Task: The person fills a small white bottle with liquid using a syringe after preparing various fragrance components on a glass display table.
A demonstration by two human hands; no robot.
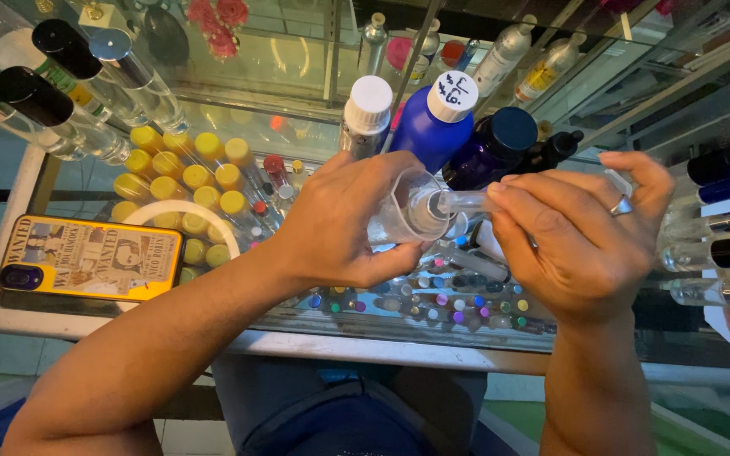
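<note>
My left hand (340, 219) grips a small clear plastic measuring cup (403, 211), tilted on its side over a glass counter (238, 338). My right hand (576, 228), with a ring on one finger, holds a small clear glass vial (466, 201) whose mouth points into the cup's opening. The two touch or nearly touch. Just behind the hands stand a blue bottle with a white cap (433, 122), a clear bottle with a white cap (365, 114) and a dark blue bottle with a black cap (496, 143).
A phone in a yellow case (86, 257) lies at the left on the counter. Several yellow-capped bottles (187, 181) show under the glass. Clear black-capped bottles (52, 84) lie at far left; roll-on bottles (720, 228) lie at right. Small coloured-cap vials (433, 300) sit below the hands.
</note>
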